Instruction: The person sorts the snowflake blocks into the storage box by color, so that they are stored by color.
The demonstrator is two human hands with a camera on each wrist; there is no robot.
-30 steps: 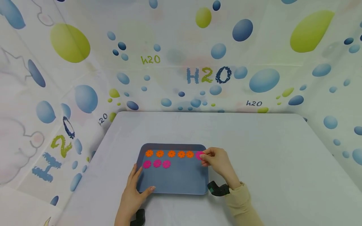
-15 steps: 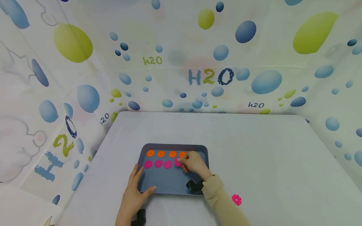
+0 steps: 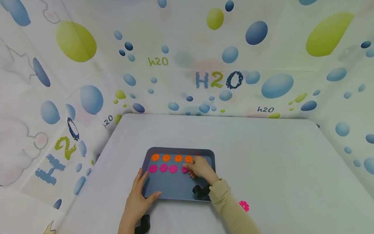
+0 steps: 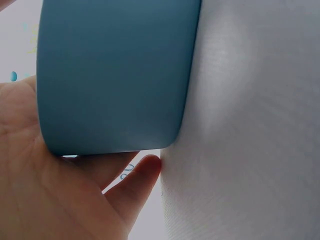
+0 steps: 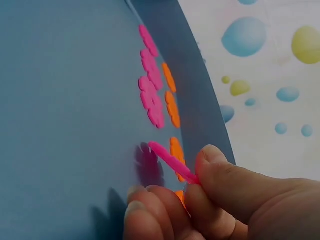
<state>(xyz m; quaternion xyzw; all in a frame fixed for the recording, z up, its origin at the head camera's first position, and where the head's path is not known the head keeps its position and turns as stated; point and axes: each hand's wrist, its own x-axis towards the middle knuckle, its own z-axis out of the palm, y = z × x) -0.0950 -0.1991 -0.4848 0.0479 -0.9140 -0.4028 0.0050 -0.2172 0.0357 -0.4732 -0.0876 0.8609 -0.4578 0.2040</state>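
Note:
My right hand (image 3: 201, 169) pinches a pink flower-shaped disc (image 5: 172, 162) between thumb and index finger. The disc is tilted, one edge close over the blue-grey tray (image 3: 169, 188), its shadow beside it in the right wrist view. It stands at the right end of a row of pink flower discs (image 3: 163, 168). Behind them runs a row of orange flower discs (image 3: 166, 158), its right end hidden by my right hand. My left hand (image 3: 137, 193) rests around the tray's near left corner, fingers along the left side, thumb at the front edge; the left wrist view shows the tray's outer wall (image 4: 115, 75).
Another pink flower disc (image 3: 244, 206) lies on the white table (image 3: 277, 162), right of my right sleeve (image 3: 228, 201). A wall covering (image 3: 175, 32) with blue and green drops rises behind the table and along its sides.
My right hand has carried the pink disc from the tray's far right corner leftward and nearer, to the pink row's end. The disc on the table has come into view. My left hand stays put.

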